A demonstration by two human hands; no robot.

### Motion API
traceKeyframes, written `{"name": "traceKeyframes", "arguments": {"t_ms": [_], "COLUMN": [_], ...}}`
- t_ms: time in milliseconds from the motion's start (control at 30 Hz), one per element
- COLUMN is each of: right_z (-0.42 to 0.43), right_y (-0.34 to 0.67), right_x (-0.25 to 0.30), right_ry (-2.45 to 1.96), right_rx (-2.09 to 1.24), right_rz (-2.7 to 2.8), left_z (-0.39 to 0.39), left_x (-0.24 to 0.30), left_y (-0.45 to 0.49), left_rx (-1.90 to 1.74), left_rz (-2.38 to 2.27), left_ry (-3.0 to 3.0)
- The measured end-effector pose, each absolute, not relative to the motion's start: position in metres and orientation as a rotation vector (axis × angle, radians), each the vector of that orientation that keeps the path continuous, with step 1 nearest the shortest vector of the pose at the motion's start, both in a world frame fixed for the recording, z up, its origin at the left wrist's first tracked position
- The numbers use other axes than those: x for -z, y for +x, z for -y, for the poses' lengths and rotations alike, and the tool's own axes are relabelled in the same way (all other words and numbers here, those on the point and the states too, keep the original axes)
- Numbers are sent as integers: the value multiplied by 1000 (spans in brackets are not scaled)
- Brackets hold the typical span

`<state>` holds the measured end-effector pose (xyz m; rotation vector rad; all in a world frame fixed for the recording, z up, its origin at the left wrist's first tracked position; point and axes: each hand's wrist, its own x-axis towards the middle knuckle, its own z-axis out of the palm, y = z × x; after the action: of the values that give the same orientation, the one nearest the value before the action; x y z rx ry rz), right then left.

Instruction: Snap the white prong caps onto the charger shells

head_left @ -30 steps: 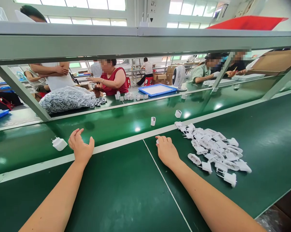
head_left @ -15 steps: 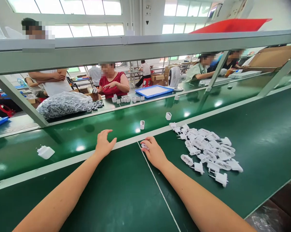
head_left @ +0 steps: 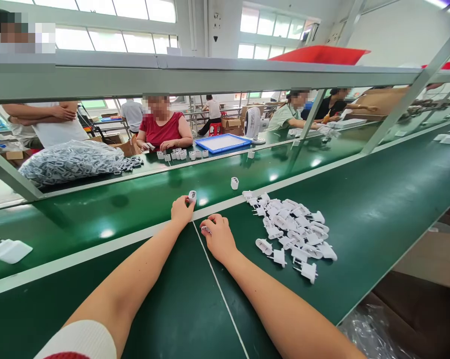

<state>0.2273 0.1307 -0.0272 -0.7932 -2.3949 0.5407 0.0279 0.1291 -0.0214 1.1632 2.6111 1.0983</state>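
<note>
My left hand point(head_left: 181, 210) reaches over the white strip onto the green conveyor belt point(head_left: 97, 209) and pinches a small white charger shell point(head_left: 192, 195) between its fingertips. My right hand point(head_left: 218, 236) rests on the near green table, fingers curled round a small white plug part point(head_left: 205, 229). Just right of it lies a pile of white plug parts point(head_left: 292, 229) with metal pins. A second white shell point(head_left: 234, 183) stands on the belt beyond the pile.
An assembled white charger point(head_left: 10, 250) lies on the belt at far left. Across the belt sit a bag of grey parts point(head_left: 68, 162), a blue tray point(head_left: 223, 142) and a fan point(head_left: 253, 124), with several seated people behind. A metal shelf frame point(head_left: 172, 75) spans overhead.
My left hand moved right from beside the charger and took hold of the shell on the belt. My right hand drew in with its part. The belt carried the charger leftwards.
</note>
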Motion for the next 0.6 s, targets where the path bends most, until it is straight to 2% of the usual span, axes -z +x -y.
{"name": "traceKeyframes", "arguments": {"t_ms": [367,600], "right_z": [-128,-128], "right_y": [230,227], "right_x": [19,23], "right_ry": [-749,-612], "right_rx": [-615,-743], "right_rz": [2288,2165], "left_z": [-120,1], "left_x": [5,-3], "left_y": [28,60], "left_rx": [-1117,-1199], "left_rz": [-2652,-2388], "left_ry": [1013,1348]}}
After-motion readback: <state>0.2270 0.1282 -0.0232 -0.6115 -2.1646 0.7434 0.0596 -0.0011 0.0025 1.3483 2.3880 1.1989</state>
